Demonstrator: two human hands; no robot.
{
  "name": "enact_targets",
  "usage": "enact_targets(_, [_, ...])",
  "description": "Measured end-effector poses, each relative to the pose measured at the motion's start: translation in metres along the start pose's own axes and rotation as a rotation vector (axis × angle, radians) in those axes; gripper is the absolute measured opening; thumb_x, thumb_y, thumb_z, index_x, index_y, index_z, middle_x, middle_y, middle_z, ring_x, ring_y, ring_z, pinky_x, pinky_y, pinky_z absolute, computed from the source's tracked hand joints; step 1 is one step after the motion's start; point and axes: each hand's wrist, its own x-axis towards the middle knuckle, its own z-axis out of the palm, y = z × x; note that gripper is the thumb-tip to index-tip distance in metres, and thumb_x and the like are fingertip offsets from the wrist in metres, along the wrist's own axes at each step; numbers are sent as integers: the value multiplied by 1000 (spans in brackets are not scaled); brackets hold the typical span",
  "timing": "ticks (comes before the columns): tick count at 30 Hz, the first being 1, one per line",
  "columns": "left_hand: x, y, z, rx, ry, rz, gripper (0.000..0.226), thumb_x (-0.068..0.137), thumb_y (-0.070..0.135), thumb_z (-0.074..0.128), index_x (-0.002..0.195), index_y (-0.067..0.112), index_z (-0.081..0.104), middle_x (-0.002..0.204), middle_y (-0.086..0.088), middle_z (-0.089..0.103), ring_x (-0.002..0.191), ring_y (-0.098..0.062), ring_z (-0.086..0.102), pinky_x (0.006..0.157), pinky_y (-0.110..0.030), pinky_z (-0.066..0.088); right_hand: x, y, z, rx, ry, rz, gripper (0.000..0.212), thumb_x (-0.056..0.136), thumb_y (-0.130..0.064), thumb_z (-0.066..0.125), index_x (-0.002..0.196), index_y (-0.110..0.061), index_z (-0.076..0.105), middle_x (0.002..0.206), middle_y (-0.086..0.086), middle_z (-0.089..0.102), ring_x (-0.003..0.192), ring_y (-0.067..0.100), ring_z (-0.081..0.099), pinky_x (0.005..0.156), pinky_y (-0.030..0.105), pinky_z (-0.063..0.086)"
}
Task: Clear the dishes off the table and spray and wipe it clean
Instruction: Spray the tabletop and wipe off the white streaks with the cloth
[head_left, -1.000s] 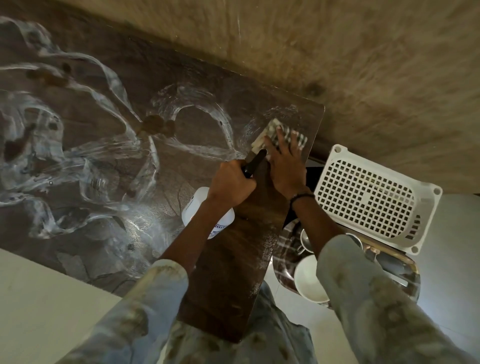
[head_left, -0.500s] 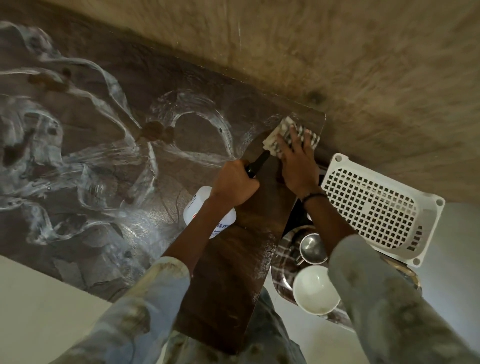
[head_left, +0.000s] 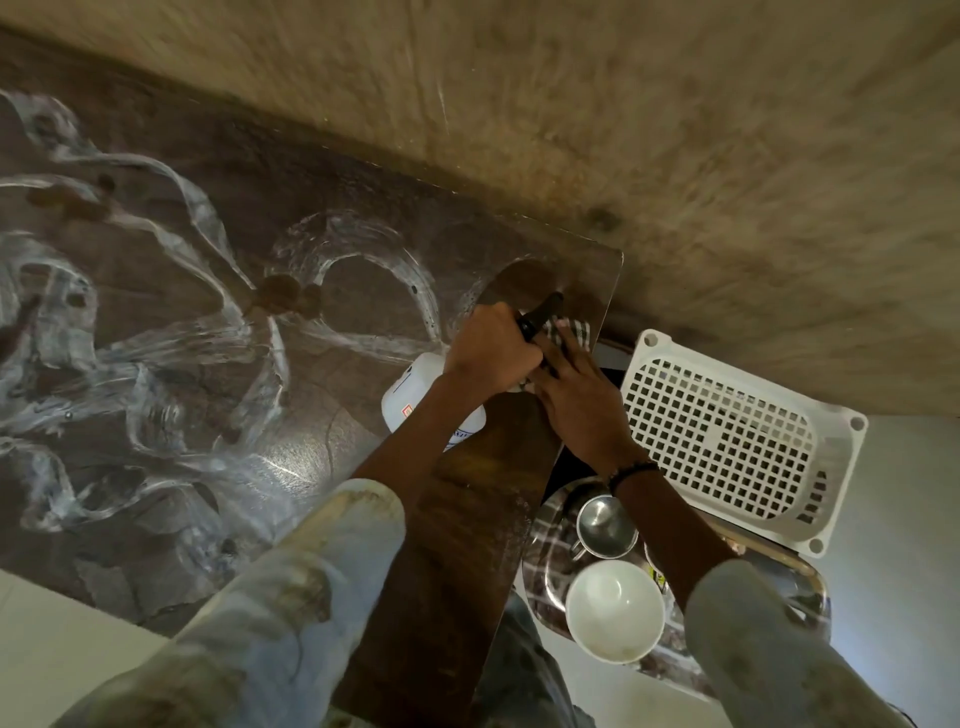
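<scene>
Head view, itemised for you from the work outward.

Cloth (head_left: 570, 332): checked, lying on the tabletop (head_left: 208, 426) near its far right corner, mostly covered by your hands.

Right hand (head_left: 576, 395): laid flat on the cloth, fingers (head_left: 571, 345) straight and pressing it down. A dark band sits on that wrist.

Left hand (head_left: 493, 351): fingers curled around the black trigger head of the bottle (head_left: 415, 400), gripping it. The black nozzle pokes out past your knuckles, over the cloth. The bottle's white body hangs below your hand, above the tabletop; whether it touches the surface cannot be told.

Tabletop: dark brown, streaked with white swirls and arcs of wet cleaner across its left and middle parts. A darker strip without streaks runs from the corner by the cloth back toward you, along the right edge.

Sleeves: pale, mottled, one on each forearm, filling the lower part of the picture.

Tray (head_left: 545, 525): shiny metal, below and to the right of the tabletop edge, partly hidden under your right arm.

Cup (head_left: 605, 525): steel, standing upright in the tray.

Bowl (head_left: 615, 610): white, upright in the tray, just beside the cup on the near side.

Basket (head_left: 727, 436): white plastic lattice, to the right of the tabletop, beyond the tray.

Wall (head_left: 675, 156): rough, tan, running along the tabletop's far edge.
</scene>
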Motion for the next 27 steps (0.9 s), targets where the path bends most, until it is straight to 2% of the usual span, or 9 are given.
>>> enact_targets(2, [6,1,0,-21,22,-7,5,75,5,57,71,3,56,57,-2,51,55,-19,51,53,-25,38,3,5,-1,11,5,19,56,85,-13,69,136,-22,49,151,8,38,141,39,29,99,52,48])
enact_targets(5, [10,0,-4,-51,76,-11,17,73,10,60,85,-2,62,69,-9,61,63,-23,58,59,-29,47,10,15,-5,8,6,43,58,88,-12,65,141,-24,43,155,9,32,143,40,24,103,53,44])
enact_targets(7, [12,-4,-7,-44,90,-13,20,74,12,61,88,-2,63,75,-10,62,69,-27,61,62,-31,49,20,22,-9,5,-6,71,56,93,-13,57,144,-25,39,157,8,26,145,39,18,108,53,37])
enact_targets(11, [12,-16,-15,-20,93,-42,17,77,10,60,90,0,63,76,-11,59,74,-28,61,56,-25,41,56,32,-19,44,-64,215,52,101,-19,40,150,-28,25,162,3,7,148,37,-2,117,58,13])
enact_targets(14, [10,-24,-25,-22,130,-46,24,81,11,59,103,1,64,83,-13,61,73,-24,59,57,-26,44,92,26,-23,124,-64,324,48,104,-27,32,151,-31,23,162,-1,-1,147,34,-11,116,58,0])
enact_targets(17, [7,-32,-35,-28,159,-56,25,83,11,59,105,0,63,72,-4,56,63,-17,54,52,-19,41,124,5,-22,145,-69,270,51,102,-21,35,151,-29,23,162,1,-2,147,36,-12,115,61,0])
enact_targets(19, [6,-38,-41,-25,178,-53,24,82,12,60,103,0,64,65,1,52,61,-17,55,51,-21,40,132,-12,-17,138,-92,188,51,101,-18,37,150,-28,27,162,1,-2,147,36,-12,115,59,-3])
enact_targets(23, [4,-46,-53,-4,198,-88,23,79,10,61,99,0,64,80,-12,60,69,-24,56,60,-28,41,95,-11,-7,71,-139,-44,43,102,-23,40,145,-27,40,162,2,10,148,35,-1,116,58,8])
enact_targets(27, [5,-57,-66,-34,179,-107,23,81,11,60,100,-1,62,77,-10,57,60,-20,54,53,-25,41,60,34,-17,71,-142,48,46,101,-35,26,146,-31,36,159,3,21,147,36,10,114,60,22])
